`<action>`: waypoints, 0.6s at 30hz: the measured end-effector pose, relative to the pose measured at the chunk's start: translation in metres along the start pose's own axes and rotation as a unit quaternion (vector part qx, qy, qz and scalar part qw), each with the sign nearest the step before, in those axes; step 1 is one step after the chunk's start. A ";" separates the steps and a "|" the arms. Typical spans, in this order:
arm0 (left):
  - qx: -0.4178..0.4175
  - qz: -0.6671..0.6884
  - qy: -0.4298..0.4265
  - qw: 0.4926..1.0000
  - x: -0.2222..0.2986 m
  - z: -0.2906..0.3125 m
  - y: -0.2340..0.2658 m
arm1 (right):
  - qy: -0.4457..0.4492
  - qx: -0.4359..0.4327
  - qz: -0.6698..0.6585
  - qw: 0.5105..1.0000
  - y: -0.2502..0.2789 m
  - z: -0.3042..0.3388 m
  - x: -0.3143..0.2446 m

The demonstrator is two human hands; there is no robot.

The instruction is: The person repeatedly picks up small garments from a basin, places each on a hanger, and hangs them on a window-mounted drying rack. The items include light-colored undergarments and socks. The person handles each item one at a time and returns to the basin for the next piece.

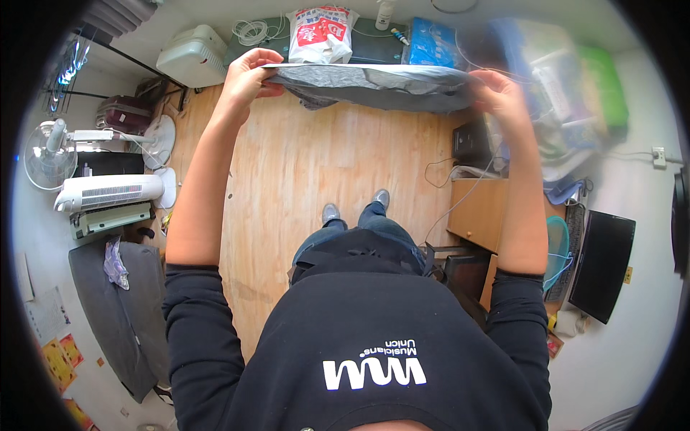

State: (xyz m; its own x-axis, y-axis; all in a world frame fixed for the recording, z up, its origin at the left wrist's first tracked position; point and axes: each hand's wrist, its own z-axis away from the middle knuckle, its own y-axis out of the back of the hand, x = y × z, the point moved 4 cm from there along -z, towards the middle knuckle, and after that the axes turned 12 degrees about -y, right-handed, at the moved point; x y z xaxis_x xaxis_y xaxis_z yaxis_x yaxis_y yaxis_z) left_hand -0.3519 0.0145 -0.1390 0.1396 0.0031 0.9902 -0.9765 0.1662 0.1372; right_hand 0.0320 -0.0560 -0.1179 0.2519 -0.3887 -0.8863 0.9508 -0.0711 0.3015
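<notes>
A grey piece of cloth [374, 85] is stretched between my two hands, out in front of me above the wooden floor. My left hand [251, 77] pinches its left end between thumb and fingers. At the other end my right hand [497, 92] grips the cloth, its fingers a little blurred. The top edge runs almost straight from hand to hand, and a darker fold hangs beneath it near the left. What kind of cloth article it is, I cannot tell.
Beyond the cloth, a dark green surface [273, 50] bears a white-and-red plastic bag [322, 36], coiled white cable [250, 32] and a blue packet [434, 43]. Fans [50, 154] stand at left. To the right are a wooden cabinet [478, 208], a monitor [602, 266] and blurred plastic bags [553, 86].
</notes>
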 end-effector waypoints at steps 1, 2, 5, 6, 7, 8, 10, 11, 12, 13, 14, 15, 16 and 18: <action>-0.004 0.004 -0.002 1.000 0.002 -0.003 -0.004 | -0.022 -0.067 -0.089 0.994 0.000 -0.001 0.006; -0.009 0.009 -0.005 1.000 0.004 -0.006 -0.008 | -0.042 -0.134 -0.176 0.974 0.000 -0.001 0.011; -0.007 0.028 0.011 1.000 0.004 -0.016 -0.010 | -0.054 -0.299 -0.369 0.878 -0.009 0.005 0.022; -0.004 0.035 0.019 0.999 0.003 -0.020 -0.010 | -0.085 -0.278 -0.365 0.884 -0.008 0.011 0.024; -0.002 0.044 0.019 0.999 0.003 -0.022 -0.010 | -0.119 -0.258 -0.360 0.888 -0.010 0.018 0.020; 0.000 0.054 0.018 0.998 0.004 -0.024 -0.011 | -0.075 -0.264 -0.259 0.926 -0.014 0.019 0.016; 0.003 0.054 0.008 0.999 0.005 -0.025 -0.013 | 0.013 -0.214 0.017 0.977 -0.024 0.030 0.000; 0.007 0.046 0.002 0.999 0.004 -0.024 -0.013 | 0.053 -0.157 0.171 0.971 -0.024 0.026 0.002; 0.012 0.037 -0.004 0.999 0.003 -0.022 -0.012 | 0.077 -0.105 0.173 0.976 -0.022 0.018 0.011; 0.014 0.030 -0.010 0.999 0.003 -0.020 -0.012 | 0.099 -0.051 0.175 0.978 -0.019 0.012 0.020; 0.008 0.016 0.002 1.000 0.003 -0.017 -0.011 | 0.076 -0.045 0.126 0.988 -0.013 0.010 0.027; 0.003 0.002 0.014 1.000 0.006 -0.012 -0.009 | 0.052 -0.040 0.076 0.995 -0.009 0.008 0.031; 0.000 -0.013 0.029 0.999 0.004 -0.008 -0.006 | 0.003 -0.016 0.067 0.998 -0.009 0.013 0.030; -0.017 -0.060 0.041 0.997 -0.008 -0.006 0.001 | 0.072 0.030 0.193 0.978 -0.009 0.001 0.056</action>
State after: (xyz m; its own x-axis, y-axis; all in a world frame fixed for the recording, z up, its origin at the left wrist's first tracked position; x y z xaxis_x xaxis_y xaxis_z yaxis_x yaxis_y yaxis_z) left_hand -0.3527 0.0204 -0.1471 0.2695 0.0616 0.9610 -0.9460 0.2038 0.2522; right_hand 0.0372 -0.0781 -0.1696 0.6170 -0.2632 -0.7417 0.7687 0.0000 0.6395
